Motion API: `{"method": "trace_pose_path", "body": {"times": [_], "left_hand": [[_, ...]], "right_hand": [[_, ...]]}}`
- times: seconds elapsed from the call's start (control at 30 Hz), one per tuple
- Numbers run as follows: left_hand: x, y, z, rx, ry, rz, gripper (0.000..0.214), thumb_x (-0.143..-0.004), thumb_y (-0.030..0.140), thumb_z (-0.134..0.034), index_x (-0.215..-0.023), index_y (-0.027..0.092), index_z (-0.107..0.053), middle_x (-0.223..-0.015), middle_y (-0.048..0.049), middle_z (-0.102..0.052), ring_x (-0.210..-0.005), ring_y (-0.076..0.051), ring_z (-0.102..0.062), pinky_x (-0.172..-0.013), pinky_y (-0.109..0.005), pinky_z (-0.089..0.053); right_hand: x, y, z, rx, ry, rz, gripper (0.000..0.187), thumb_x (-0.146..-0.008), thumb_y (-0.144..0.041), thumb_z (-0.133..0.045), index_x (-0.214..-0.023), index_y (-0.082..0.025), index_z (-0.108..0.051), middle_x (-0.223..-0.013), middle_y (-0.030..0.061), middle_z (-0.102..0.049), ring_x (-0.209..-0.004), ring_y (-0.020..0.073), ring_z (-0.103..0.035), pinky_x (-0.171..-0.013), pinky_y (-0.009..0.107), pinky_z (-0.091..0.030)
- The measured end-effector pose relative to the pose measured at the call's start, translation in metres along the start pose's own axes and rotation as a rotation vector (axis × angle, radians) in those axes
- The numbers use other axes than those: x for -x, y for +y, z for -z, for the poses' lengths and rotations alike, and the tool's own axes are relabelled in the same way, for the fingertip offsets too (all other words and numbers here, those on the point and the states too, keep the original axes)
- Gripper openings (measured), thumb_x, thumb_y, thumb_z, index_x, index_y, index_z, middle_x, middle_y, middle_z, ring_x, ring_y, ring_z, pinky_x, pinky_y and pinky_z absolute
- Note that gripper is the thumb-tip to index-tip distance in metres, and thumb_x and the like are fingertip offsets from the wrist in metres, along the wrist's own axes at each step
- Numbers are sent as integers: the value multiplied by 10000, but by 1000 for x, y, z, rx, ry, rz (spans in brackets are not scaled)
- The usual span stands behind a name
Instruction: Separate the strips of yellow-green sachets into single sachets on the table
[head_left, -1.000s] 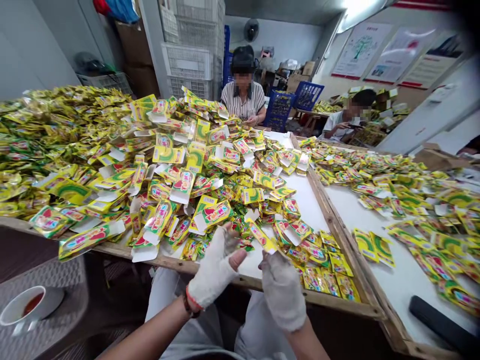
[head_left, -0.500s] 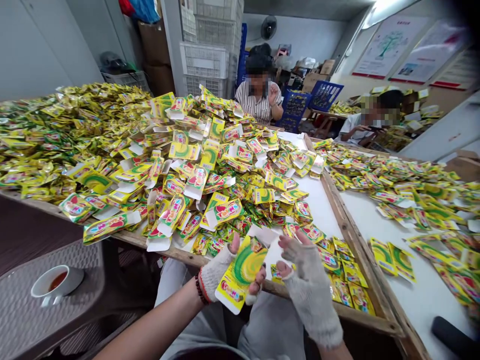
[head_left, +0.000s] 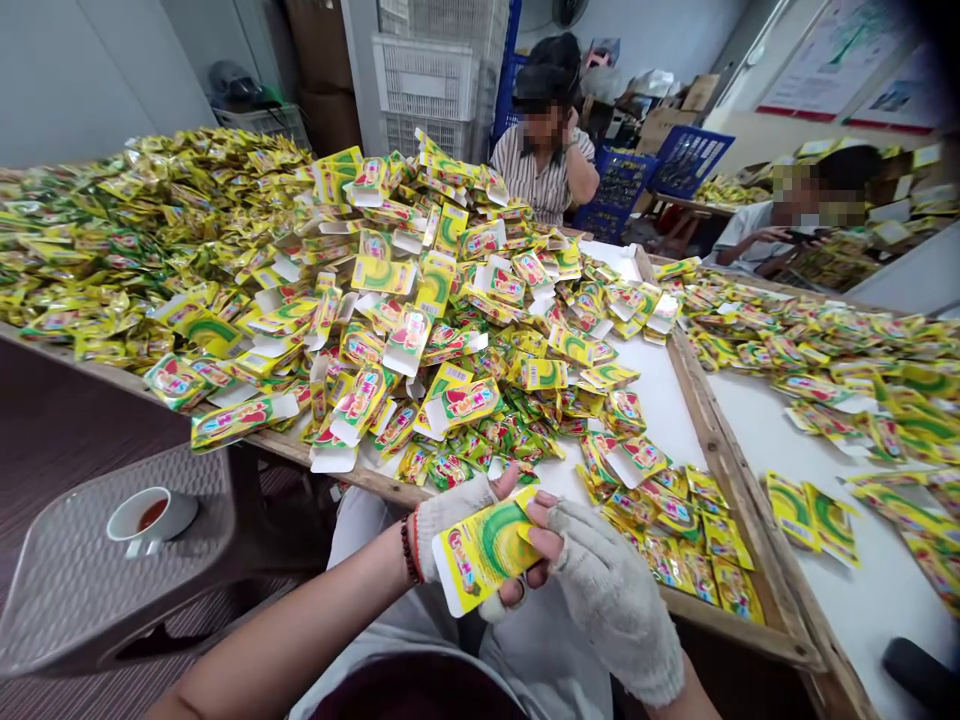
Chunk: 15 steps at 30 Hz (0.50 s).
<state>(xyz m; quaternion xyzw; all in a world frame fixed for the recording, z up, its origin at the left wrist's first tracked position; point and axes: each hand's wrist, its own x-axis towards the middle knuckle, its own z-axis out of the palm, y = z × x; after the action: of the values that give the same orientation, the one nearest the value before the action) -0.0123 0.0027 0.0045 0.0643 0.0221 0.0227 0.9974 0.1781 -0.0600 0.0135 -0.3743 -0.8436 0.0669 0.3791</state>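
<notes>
Both my hands wear white fingerless knit gloves and meet over my lap at the table's near edge. My left hand (head_left: 450, 515) grips a flat yellow-and-green carton (head_left: 484, 548) from behind, thumb up at its top. My right hand (head_left: 600, 575) presses its fingertips against the carton's right edge. Just beyond them lies a big heap of the same flattened cartons and small yellow sachets (head_left: 420, 330) on the white tabletop (head_left: 660, 400).
A grey stool (head_left: 75, 590) at my left carries a white cup of dark liquid (head_left: 150, 515). A second table (head_left: 862, 580) with more packets adjoins on the right. Two other people sit at the far side. White crates (head_left: 424, 80) and blue crates stand behind.
My left hand picked a yellow carton off the heap and brought it toward my lap. My right hand closed in on its right edge. The view dipped downward.
</notes>
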Motion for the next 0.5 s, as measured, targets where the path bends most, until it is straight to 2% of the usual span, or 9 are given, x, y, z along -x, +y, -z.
{"method": "trace_pose_path", "body": {"times": [0.13, 0.27, 0.37, 0.5], "left_hand": [[3, 1, 10, -95, 7, 117, 655, -803, 720, -377, -953, 117, -584, -825, -107, -642, -627, -234, -630, -514, -302, -441], [6, -3, 4, -131, 132, 84, 672, -802, 731, -359, -954, 124, -604, -795, -98, -651, -609, -243, -634, -525, -342, -466], [5, -5, -9, -150, 227, -9, 644, -821, 706, -355, -898, 126, -625, -719, -89, -647, -579, -227, -617, -539, -347, -473], [3, -5, -16, -130, 238, -56, 510, -848, 613, -419, -874, 145, -621, -720, -85, -662, -563, -208, -620, -503, -296, -466]], "right_hand": [[-5, -7, 7, 133, -51, 64, 299, -893, -103, -493, -1129, -224, -634, -1108, 64, -689, -1059, 180, -631, -914, 332, -551], [-6, -12, 6, 251, -95, 150, 260, -884, -112, -493, -1055, -211, -661, -1059, 66, -706, -1058, 218, -630, -887, 375, -558], [-4, -12, 1, 265, -97, 65, 304, -876, -133, -481, -1129, -204, -634, -1111, 95, -683, -1112, 256, -598, -903, 425, -544], [2, -10, -5, 159, -122, 49, 507, -839, -79, -451, -1339, -162, -458, -1288, 137, -573, -1232, 239, -504, -992, 421, -487]]}}
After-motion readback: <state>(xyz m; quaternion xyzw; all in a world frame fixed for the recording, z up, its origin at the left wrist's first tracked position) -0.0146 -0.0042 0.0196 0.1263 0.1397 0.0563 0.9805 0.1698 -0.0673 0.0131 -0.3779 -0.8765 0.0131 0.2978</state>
